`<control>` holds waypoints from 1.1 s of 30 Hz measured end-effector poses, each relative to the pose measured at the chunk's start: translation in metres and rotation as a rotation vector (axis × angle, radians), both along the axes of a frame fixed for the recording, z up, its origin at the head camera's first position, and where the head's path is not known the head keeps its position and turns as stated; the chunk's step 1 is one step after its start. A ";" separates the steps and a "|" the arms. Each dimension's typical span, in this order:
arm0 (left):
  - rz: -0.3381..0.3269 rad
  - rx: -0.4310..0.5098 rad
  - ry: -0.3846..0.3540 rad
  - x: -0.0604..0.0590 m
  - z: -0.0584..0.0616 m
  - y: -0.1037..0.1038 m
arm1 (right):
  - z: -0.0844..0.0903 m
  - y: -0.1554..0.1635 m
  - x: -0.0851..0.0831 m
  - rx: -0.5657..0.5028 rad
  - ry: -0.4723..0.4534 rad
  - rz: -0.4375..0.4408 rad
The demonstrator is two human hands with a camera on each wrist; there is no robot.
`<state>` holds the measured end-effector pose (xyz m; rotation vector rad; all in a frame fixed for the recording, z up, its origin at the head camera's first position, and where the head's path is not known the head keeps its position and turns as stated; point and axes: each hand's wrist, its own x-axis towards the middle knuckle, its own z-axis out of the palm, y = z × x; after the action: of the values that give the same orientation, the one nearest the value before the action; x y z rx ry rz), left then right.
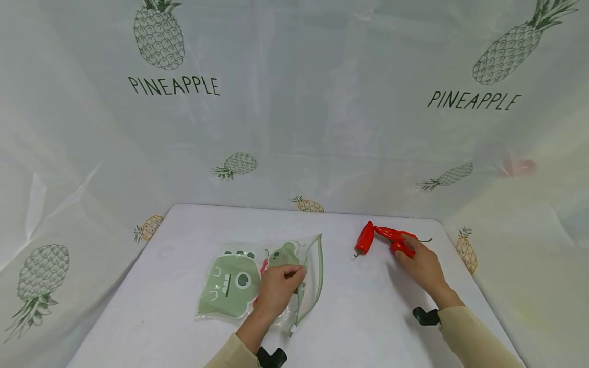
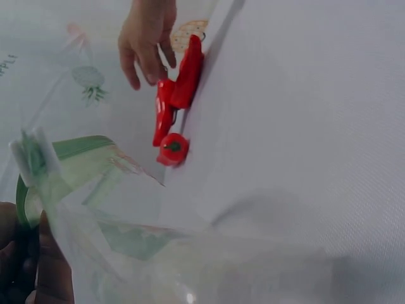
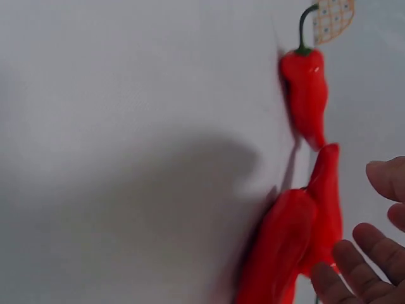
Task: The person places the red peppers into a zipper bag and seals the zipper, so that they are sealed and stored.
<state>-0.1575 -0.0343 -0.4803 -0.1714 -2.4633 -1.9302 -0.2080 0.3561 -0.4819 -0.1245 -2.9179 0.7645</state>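
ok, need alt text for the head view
A person's left hand pinches a clear bag with a green cartoon face, while the right hand is at three red peppers near the far right corner of a white table. Pineapple-print sheeting hangs behind.

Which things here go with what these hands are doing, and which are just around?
Part of the job, apparently:
clear green-printed bag, pinched in the left grip
red peppers, beside the right grip

Just around:
pineapple-print sheet, behind
white table, underneath
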 end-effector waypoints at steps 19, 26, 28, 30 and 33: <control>0.002 0.009 -0.001 0.001 -0.003 0.001 | -0.021 0.005 -0.001 -0.063 -0.039 -0.054; 0.007 0.011 0.006 0.001 -0.005 0.001 | -0.015 -0.002 0.007 -0.084 -0.053 -0.038; 0.007 0.012 0.010 0.001 -0.006 0.001 | -0.015 -0.003 0.008 -0.103 -0.060 -0.046; 0.007 0.013 0.012 0.002 -0.006 0.001 | -0.016 -0.003 0.007 -0.110 -0.060 -0.063; 0.007 0.013 0.010 0.002 -0.006 0.002 | -0.018 -0.001 0.004 -0.120 -0.060 -0.090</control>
<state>-0.1558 -0.0324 -0.4862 -0.1712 -2.4413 -1.9371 -0.2041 0.3554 -0.5000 -0.2930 -2.8983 0.9365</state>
